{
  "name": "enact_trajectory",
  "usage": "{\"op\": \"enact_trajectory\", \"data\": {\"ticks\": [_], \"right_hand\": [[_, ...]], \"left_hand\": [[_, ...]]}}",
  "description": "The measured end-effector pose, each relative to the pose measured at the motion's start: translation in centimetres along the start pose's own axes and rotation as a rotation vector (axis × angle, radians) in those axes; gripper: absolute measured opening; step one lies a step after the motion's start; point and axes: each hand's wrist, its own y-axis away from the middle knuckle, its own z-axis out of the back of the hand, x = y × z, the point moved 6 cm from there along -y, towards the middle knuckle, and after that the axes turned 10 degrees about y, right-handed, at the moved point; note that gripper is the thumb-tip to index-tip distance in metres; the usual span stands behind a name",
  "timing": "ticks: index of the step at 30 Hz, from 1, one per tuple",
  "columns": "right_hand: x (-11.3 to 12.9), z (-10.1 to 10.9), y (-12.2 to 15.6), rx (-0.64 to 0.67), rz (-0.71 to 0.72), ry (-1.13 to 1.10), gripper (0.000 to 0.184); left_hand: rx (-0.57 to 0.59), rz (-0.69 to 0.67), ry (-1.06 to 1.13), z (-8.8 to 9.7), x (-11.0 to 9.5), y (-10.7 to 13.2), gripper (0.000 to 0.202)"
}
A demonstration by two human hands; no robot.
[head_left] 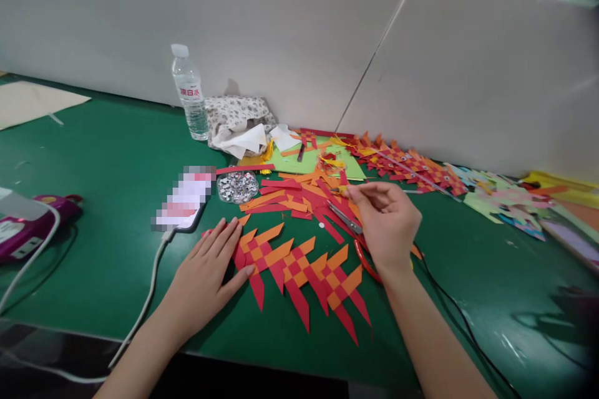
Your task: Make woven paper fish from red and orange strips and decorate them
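Observation:
My left hand lies flat, fingers stretched out, on the left end of a woven strip of red and orange paper with pointed ends. My right hand is raised beyond the strip's right end, thumb and fingers pinched together. A small yellowish and dark bit shows at its fingertips; I cannot make out what it is. Scissors with red handles lie just under and left of that hand, partly hidden by it. Loose red and orange paper strips are heaped beyond the woven piece.
A clear box of googly eyes and a phone on a white cable are at the left. Behind stand a water bottle and a patterned pouch. More woven paper pieces lie back right; a black cable runs along the right.

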Motion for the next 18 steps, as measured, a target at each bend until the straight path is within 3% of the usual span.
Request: {"op": "enact_trajectory", "data": {"ticks": [6, 13, 16, 18], "right_hand": [[-1.4, 0.1, -0.4, 0.09, -0.045, 0.176, 0.021], [-2.0, -2.1, 0.0, 0.474, 0.135, 0.211, 0.042], [-2.5, -1.5, 0.2, 0.439, 0.071, 0.25, 0.018], [-2.6, -0.8, 0.3, 0.356, 0.068, 0.297, 0.027]], "left_hand": [[-0.033, -0.043, -0.01, -0.1, 0.1, 0.2, 0.068], [-0.049, -0.075, -0.014, -0.6, 0.5, 0.4, 0.071], [-0.057, -0.08, -0.01, -0.7, 0.7, 0.5, 0.071], [-0.056, -0.08, -0.005, -0.7, 0.7, 0.5, 0.071]]}}
